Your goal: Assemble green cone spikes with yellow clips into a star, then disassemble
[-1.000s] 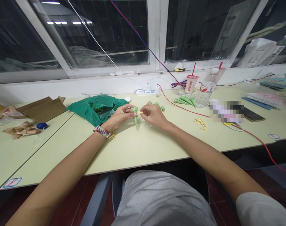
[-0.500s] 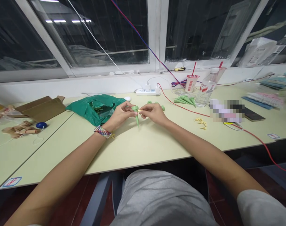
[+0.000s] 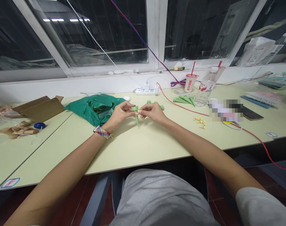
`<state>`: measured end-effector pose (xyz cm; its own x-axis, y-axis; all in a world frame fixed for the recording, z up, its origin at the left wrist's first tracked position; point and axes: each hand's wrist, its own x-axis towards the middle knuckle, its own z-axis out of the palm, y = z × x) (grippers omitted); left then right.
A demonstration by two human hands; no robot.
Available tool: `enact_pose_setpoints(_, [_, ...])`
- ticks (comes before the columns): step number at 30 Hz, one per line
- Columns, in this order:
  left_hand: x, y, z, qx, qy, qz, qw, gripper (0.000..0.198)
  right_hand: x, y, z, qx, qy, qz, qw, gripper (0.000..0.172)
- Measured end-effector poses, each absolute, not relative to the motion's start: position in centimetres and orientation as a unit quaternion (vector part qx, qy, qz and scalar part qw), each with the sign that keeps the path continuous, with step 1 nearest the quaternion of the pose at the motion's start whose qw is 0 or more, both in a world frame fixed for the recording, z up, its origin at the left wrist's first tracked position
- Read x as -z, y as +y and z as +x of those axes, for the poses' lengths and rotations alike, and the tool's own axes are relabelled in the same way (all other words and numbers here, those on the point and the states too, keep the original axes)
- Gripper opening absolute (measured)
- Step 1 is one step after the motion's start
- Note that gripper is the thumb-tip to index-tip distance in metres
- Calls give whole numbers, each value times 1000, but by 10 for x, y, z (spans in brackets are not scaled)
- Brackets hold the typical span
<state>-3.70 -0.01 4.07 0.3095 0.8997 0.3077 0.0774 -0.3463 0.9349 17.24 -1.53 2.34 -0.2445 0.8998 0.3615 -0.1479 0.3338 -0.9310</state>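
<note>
Above the middle of the table, my left hand [image 3: 121, 115] pinches a green plant watering spike [image 3: 136, 120] just under its wide cap, its tip pointing down. My right hand [image 3: 154, 112] holds a small yellow plug [image 3: 139, 111] between thumb and fingers, against the side of the spike below the cap. Most of the plug is hidden by the fingers. Behind my right hand, more green caps [image 3: 162, 107] show in part. Several loose yellow plugs [image 3: 200, 121] lie to the right, and a few yellow pieces [image 3: 112, 136] peek out beside my left wrist.
A torn green plastic bag [image 3: 83, 110] lies behind my left hand. Several green spikes [image 3: 184, 99] rest near a water bottle [image 3: 205, 88] and a cup [image 3: 190, 83]. A red cable [image 3: 176, 105] crosses the table. At left are a cardboard box [image 3: 38, 108] and wooden toys [image 3: 22, 129].
The yellow plug now shows less between my right fingertips and the spike; my right fingers are slightly closer to it. The view has shifted slightly.
</note>
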Motion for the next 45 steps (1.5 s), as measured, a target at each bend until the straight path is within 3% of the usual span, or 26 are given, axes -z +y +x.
enact_pose_setpoints(5, [-42, -1, -37, -462, 345, 645, 501, 51, -26, -18, 171, -480, -628, -307, 529, 43])
enact_pose_setpoints(20, [-39, -6, -34, -434, 347, 600, 575, 53, -16, -13, 171, -436, -647, -341, 524, 15])
enact_pose_setpoints(29, [-39, -7, -33, -456, 356, 616, 535, 56, -18, -13, 172, -486, -616, -336, 521, 24])
enact_pose_setpoints(38, [-37, -6, -30, -448, 347, 602, 562, 53, -17, -9, 173, -437, -647, -353, 516, 19])
enact_pose_setpoints(45, [-30, -2, -33, -417, 347, 591, 597, 50, -28, -16, 195, -421, -713, -372, 419, 18])
